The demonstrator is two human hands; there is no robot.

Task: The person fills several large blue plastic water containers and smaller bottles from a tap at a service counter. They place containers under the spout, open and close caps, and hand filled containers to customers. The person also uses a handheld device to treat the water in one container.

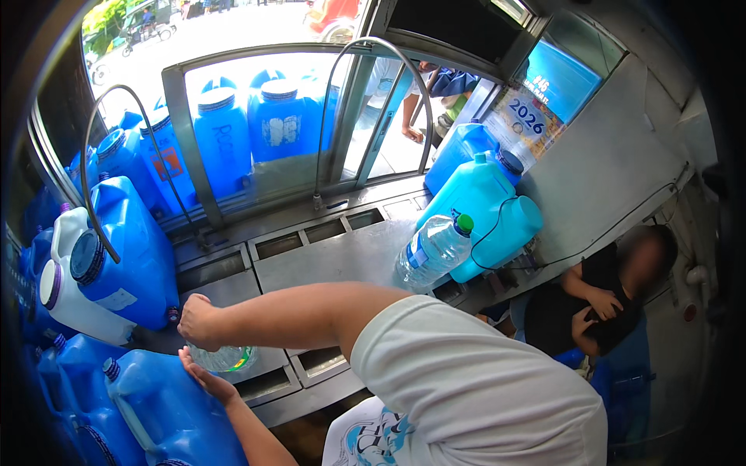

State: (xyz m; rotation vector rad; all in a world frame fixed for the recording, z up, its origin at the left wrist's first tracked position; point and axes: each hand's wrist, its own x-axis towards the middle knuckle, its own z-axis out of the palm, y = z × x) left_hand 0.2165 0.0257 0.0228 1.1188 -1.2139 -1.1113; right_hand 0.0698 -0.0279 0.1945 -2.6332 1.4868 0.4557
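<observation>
A clear plastic bottle (225, 358) with a green and yellow band lies between my hands at the steel counter's near left part. My left hand (208, 378) holds it from the near side, fingers along its wall. Closed in a fist, my right hand (200, 321) is at the bottle's far left end. What its fingers grip is hidden, and the bottle's neck cannot be seen. Just left of the fist stands a large blue water jug (136, 248) with a small dark cap low on its corner. Another blue jug (167, 404) is beside my left forearm.
Curved metal filling pipes (116, 92) rise from the steel counter (334, 256). A large clear bottle with a green cap (435, 252) and a turquoise jug (486, 217) stand at right. More blue jugs (221, 132) sit beyond the glass. A person in black (594, 299) is at right.
</observation>
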